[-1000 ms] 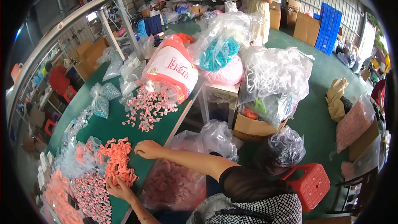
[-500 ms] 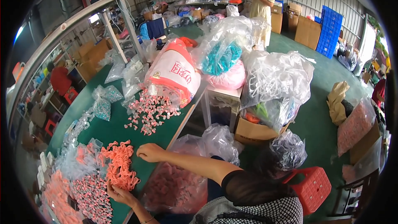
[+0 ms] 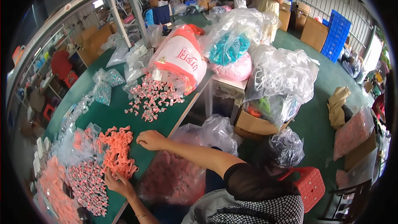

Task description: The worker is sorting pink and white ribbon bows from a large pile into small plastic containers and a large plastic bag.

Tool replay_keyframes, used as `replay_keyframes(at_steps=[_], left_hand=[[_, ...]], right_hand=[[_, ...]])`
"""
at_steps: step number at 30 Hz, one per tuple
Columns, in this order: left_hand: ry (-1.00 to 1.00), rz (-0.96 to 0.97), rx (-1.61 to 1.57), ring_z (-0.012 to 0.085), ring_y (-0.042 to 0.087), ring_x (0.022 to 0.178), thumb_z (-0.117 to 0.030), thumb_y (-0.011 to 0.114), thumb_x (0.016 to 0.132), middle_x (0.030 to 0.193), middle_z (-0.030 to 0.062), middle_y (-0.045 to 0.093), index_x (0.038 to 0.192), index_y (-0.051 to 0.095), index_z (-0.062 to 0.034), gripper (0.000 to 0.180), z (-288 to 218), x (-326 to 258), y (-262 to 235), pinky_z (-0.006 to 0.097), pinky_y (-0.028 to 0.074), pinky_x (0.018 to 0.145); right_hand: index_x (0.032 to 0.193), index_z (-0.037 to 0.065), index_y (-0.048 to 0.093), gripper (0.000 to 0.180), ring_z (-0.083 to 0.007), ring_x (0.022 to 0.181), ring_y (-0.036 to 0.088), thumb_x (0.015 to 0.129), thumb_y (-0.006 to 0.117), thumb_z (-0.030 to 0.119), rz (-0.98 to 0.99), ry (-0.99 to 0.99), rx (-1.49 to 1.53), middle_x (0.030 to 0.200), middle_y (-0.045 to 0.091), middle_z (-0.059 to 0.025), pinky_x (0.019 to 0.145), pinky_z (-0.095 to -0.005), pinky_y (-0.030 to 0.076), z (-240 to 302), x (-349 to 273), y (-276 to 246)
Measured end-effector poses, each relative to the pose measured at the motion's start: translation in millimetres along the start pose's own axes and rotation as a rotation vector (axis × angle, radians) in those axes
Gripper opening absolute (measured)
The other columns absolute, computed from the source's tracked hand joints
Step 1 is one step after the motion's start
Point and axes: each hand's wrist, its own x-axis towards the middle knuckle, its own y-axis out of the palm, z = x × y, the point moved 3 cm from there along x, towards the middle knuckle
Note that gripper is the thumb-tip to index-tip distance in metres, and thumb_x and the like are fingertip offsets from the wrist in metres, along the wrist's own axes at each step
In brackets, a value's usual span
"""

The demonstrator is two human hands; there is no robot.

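A long green table runs up the left of the view, and at its near left end lie clear bags of small pink pieces, with the left hand just right of them, fingers spread and loosely curled into the lower edge of a heap of orange ruffled trim; whether it grips any cannot be told. Right of that heap, at the table's right edge, the right hand rests as a loose fist, touching the table, nothing visibly held. Farther up the table lies a scatter of pink and white bows spilling from a large white and orange sack, and right of the table, on the floor, sits a red plastic stool.
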Motion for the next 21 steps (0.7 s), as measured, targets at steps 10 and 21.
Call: replay_keyframes(at_steps=[10, 21], left_hand=[[0.167, 0.274, 0.041, 0.0352, 0.051, 0.109, -0.022, 0.071, 0.076, 0.115, 0.0153, 0.056, 0.114, 0.062, -0.0078, 0.042, -24, 15, 21, 0.051, 0.036, 0.094], [0.112, 0.319, -0.014, 0.0301, 0.048, 0.114, -0.036, 0.072, 0.075, 0.115, 0.0110, 0.056, 0.104, 0.063, -0.0110, 0.039, -15, 33, 9, 0.048, 0.031, 0.096]], right_hand=[[0.087, 0.010, 0.069, 0.013, -0.0286, 0.083, 0.065, 0.082, 0.059, 0.015, -0.015, -0.054, -0.065, 0.088, 0.068, -0.0086, 0.073, -0.0399, 0.052, -4, 0, 0], [0.089, 0.009, 0.069, 0.010, -0.0260, 0.067, 0.060, 0.083, 0.061, 0.012, 0.172, 0.044, -0.165, 0.074, 0.060, -0.0076, 0.060, -0.0364, 0.047, 14, 7, 3]])
